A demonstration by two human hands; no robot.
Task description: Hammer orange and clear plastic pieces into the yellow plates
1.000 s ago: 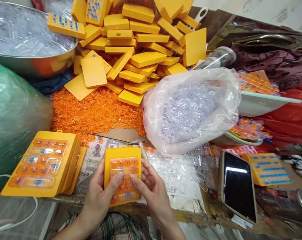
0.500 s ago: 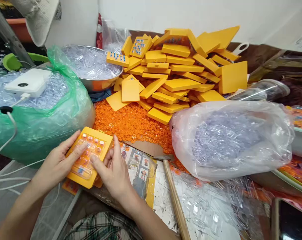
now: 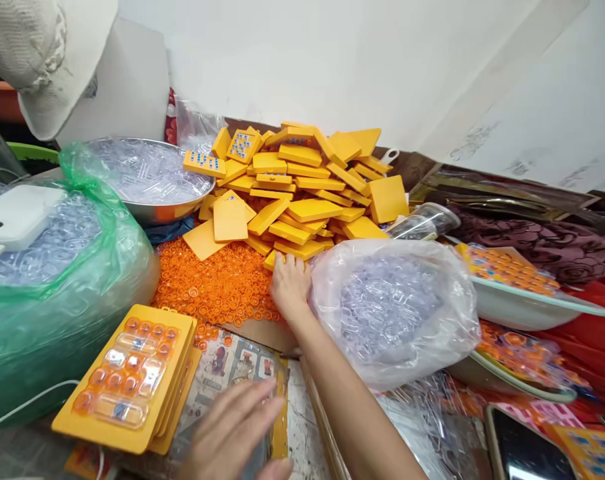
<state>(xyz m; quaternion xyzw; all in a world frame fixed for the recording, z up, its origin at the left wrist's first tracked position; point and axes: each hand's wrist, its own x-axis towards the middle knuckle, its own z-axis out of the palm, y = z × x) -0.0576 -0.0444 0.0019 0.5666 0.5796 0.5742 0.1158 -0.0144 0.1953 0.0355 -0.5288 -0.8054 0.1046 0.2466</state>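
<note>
My right hand [image 3: 289,283] reaches forward onto the near edge of the heap of yellow plastic trays [image 3: 302,193], fingers closed over a tray at the bottom of the pile. My left hand [image 3: 237,430] hovers low over the printed card sheet [image 3: 237,367], blurred, fingers spread and holding nothing. Beside it on the left lies a short stack of filled yellow trays [image 3: 132,373] with orange and clear pieces set in the top one. A bed of small orange rings [image 3: 217,283] spreads between the stack and the heap.
A clear bag of transparent clips [image 3: 392,307] sits right of my arm. A green bag of clear parts [image 3: 57,287] with a white power bank [image 3: 17,213] stands on the left. A metal bowl [image 3: 147,177] is behind. Dishes of orange parts [image 3: 522,287] and a phone [image 3: 522,450] lie right.
Both hands let go of the filled tray, which now tops the stack at left. My right hand has stretched forward to the yellow heap; the left has drawn back toward me.
</note>
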